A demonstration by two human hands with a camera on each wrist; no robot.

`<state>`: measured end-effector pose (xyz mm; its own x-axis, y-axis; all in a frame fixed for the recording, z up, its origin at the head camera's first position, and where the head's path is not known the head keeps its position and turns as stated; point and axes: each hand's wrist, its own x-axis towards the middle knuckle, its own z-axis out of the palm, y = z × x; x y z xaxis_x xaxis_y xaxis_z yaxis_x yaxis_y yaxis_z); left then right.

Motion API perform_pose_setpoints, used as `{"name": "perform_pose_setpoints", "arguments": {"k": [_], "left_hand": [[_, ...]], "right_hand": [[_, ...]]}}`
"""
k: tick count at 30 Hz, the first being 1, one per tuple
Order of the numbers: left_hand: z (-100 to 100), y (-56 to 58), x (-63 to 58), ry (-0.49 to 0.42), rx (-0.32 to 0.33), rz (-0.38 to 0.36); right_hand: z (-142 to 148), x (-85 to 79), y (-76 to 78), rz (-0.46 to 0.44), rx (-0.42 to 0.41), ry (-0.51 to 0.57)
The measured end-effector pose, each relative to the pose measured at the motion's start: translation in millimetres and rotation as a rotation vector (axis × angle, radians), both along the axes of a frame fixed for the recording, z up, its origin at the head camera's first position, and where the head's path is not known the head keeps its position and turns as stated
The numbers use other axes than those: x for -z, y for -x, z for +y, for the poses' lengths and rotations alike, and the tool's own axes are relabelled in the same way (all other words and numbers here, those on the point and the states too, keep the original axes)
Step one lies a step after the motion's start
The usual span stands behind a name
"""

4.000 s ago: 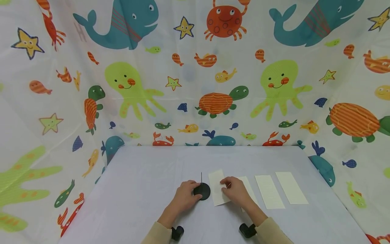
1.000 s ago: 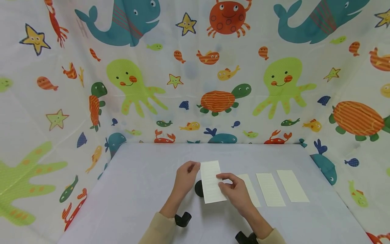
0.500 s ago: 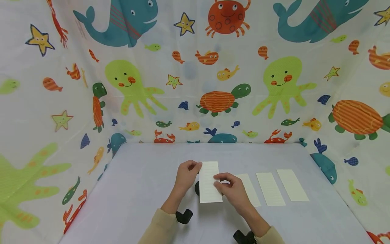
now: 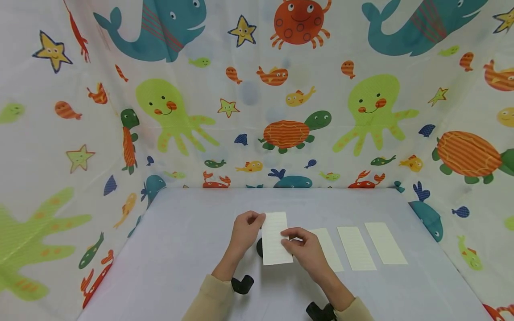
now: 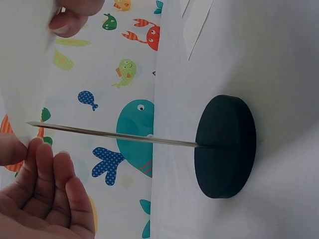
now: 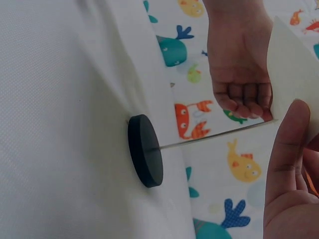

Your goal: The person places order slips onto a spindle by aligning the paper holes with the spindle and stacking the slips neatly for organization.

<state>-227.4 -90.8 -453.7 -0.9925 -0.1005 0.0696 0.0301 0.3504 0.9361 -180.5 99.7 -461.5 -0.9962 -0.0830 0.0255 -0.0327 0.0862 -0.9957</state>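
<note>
Up above the bench (image 4: 192, 232), two hands hold one paper slip (image 4: 275, 245) in the air. The left hand (image 4: 246, 228) pinches its upper left side between thumb and finger, and the other fingers curl in loosely. The right hand (image 4: 309, 250) pinches its right side, a bit lower down. Both arms reach forward and lean in toward each other. Under the slip, a thin metal spike (image 5: 114, 136) stands straight up from a round black base (image 5: 224, 149) on the bench. The tip of the spike comes right up by the slip and the left fingertips, but I cannot tell if it touches the paper. Three more slips (image 4: 356, 248) lie in a row to the right.
</note>
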Motion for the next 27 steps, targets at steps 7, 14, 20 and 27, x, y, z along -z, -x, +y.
{"name": "perform_pose_setpoints", "arguments": {"k": [7,14,20,27], "left_hand": [[1.4,-1.5,3.5,0.024,0.003,0.023],[3.3,-3.7,7.8,0.042,0.004,0.034],[2.3,-7.4,14.8,0.065,0.018,0.073],[2.3,-11.2,35.6,0.086,0.002,0.001]], "right_hand": [[-0.7,4.4,-1.4,-0.011,0.004,-0.012],[-0.1,9.4,-3.4,-0.009,0.002,-0.011],[1.4,16.1,-6.9,-0.018,-0.010,0.009],[4.4,27.3,-12.0,-0.047,-0.057,-0.010]]}}
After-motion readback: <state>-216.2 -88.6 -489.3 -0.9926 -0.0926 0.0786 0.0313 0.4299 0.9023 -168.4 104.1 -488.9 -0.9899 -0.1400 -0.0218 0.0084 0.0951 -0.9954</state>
